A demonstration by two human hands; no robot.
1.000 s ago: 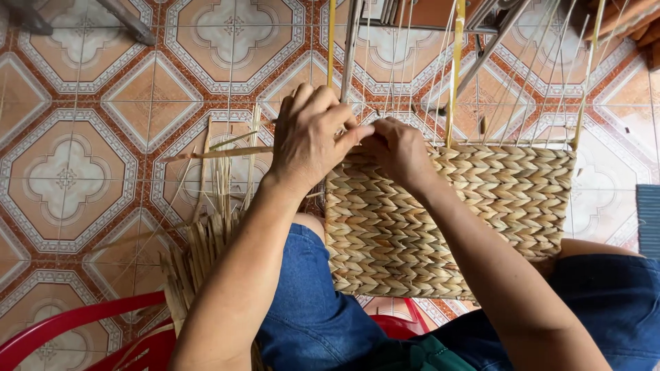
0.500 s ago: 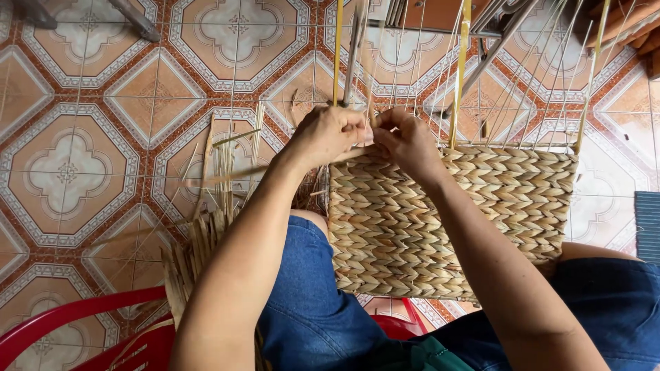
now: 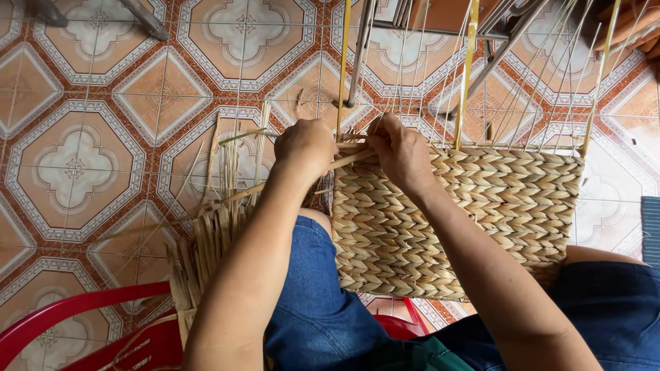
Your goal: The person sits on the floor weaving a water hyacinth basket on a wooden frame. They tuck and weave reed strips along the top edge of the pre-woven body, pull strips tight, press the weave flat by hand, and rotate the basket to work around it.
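Both sets of fingers are pinched on a flat straw strand: the left hand has dropped from over the right hand and pulls it taut along the top row of the woven basket on the lap, beside the yellow frame rod

Woven basket: dry, matt, rough plant fibre
Floor: glossy patterned ceramic tile
Chair: smooth red plastic

patterned orange and white floor tiles fill the left side. a red plastic chair shows at the bottom left. metal legs stand at the top.
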